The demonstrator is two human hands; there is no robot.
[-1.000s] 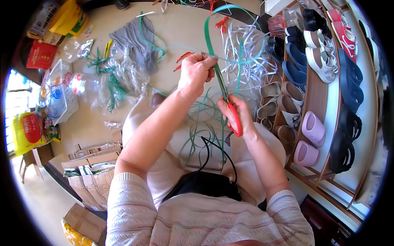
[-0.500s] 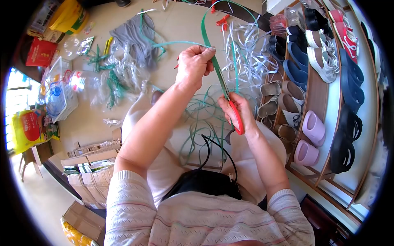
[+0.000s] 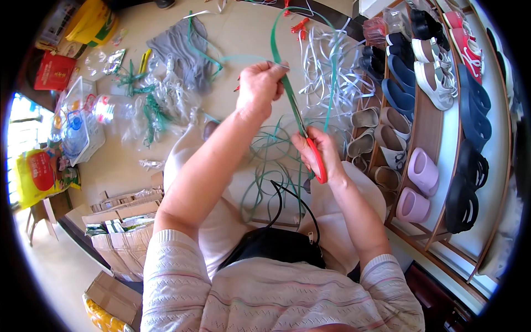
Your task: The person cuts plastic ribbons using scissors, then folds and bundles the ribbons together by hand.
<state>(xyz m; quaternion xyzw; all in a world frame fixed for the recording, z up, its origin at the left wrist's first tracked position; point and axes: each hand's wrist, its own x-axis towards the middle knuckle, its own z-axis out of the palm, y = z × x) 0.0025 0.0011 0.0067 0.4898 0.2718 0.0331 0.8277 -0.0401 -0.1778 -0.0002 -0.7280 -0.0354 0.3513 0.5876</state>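
Pinching a long, flat green plastic strap (image 3: 274, 41) above the pale beige floor (image 3: 243, 33), the left hand (image 3: 261, 87) has its fingers closed on it. The right hand (image 3: 321, 152) wraps its fingers around red-handled scissors (image 3: 317, 163), blades along the strap. Tangled white plastic ribbons (image 3: 327, 62) lie near the floor's edge, beside the brown wooden shoe rack (image 3: 430, 128).

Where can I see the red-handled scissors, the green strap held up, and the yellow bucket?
Red-handled scissors (image 3: 317, 160): head view, on the red handle.
Green strap (image 3: 273, 42): head view, on the broad left side of its raised loop.
Yellow bucket (image 3: 92, 23): head view, on its outer wall.
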